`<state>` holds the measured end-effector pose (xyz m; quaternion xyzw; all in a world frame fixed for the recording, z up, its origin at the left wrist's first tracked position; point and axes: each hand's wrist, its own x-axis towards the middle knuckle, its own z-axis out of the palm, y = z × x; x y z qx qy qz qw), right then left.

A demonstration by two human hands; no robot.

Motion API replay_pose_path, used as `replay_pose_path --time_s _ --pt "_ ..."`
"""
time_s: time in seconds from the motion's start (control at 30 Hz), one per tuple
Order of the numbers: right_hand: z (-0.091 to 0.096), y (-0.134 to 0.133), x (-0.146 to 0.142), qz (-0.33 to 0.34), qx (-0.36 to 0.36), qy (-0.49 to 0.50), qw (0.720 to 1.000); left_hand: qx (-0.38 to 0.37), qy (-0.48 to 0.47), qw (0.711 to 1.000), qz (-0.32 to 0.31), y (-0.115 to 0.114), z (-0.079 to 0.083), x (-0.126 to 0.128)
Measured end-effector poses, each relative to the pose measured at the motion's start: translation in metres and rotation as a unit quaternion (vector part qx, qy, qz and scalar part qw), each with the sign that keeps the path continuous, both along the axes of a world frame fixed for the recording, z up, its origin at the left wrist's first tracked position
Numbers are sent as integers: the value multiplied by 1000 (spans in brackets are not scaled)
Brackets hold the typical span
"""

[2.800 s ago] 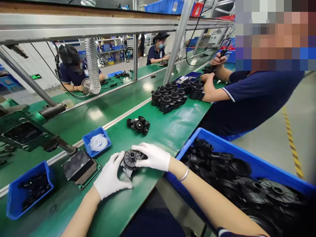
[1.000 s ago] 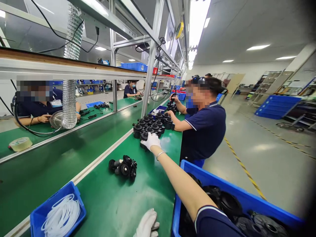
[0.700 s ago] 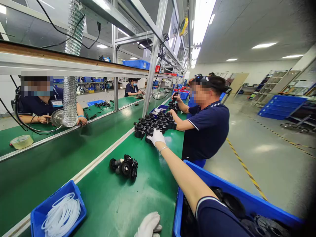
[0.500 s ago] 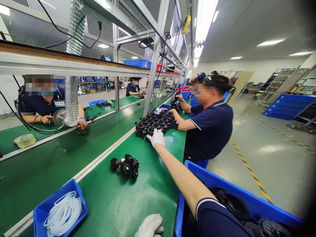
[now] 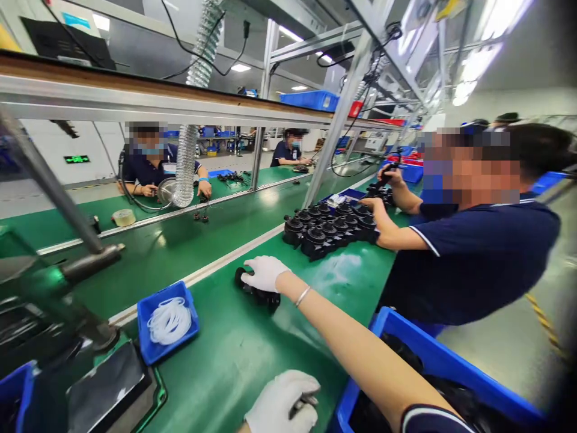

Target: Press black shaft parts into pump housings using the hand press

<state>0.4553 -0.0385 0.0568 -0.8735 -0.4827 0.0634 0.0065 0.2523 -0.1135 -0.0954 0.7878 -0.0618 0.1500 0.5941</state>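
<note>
In a white glove, my right hand reaches forward and has its fingers curled over a small pile of black round parts on the green bench. The glove hides most of the pile and exactly which piece it grips. My left hand, also gloved, is at the bottom of the view with its fingers curled towards the thumb. Something small and dark shows between them, too unclear to name. Beyond my right hand, several black knobbed assemblies stand in close rows.
A blue tray holds coiled white tubing. At lower left is a green hand press with a metal lever. A large blue bin of black parts lies under my right arm. A co-worker works at the right; others sit across.
My right hand has left the rows of black assemblies and come back to the small pile. My left hand has come further into view. The view has swung left, showing the press.
</note>
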Motion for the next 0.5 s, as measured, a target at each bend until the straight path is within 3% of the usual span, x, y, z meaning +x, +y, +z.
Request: replay_pose_path --time_s 0.1,0.2,0.33,0.5 --pt "-5 34 -28 -22 -97 -7 995 36 -24 999 12 4 8 -3" --pt "-8 50 -48 -48 -136 -50 988 70 -28 997 15 18 14 -17" --pt "-11 54 -56 -54 -114 -94 988 115 3 992 54 48 25 -55" --pt "-9 68 -65 -49 -72 -64 994 138 46 981 130 69 38 -95"
